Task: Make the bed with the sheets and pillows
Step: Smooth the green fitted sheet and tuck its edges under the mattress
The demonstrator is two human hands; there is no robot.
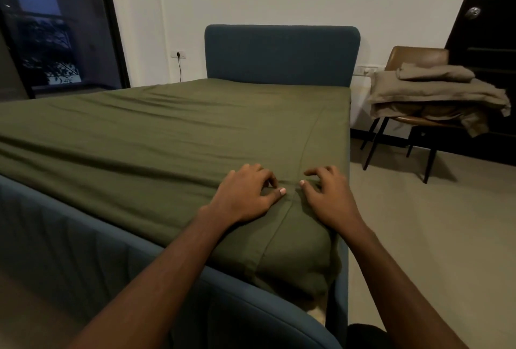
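Fingers (266,179) of the left hand (245,195) are curled, thumb and forefinger nipping a small ridge of cloth. The right hand (328,195) is clawed just beside it, its tips dug into the same fabric, with the thumbs either side of a seam (279,226).

The green sheet (173,131) fills the middle of the frame. It is drawn over the mattress inside the blue bed frame (83,237), from the headboard (282,54) at upper centre to the near corner at lower centre.

A pull toward the middle could, I judge, slip that corner off: its hem sits low, with a pale patch showing beneath. The sheet looks thin and soft, with shallow ripples at left.

On the chair (418,55) at right lies folded beige linen (435,89).
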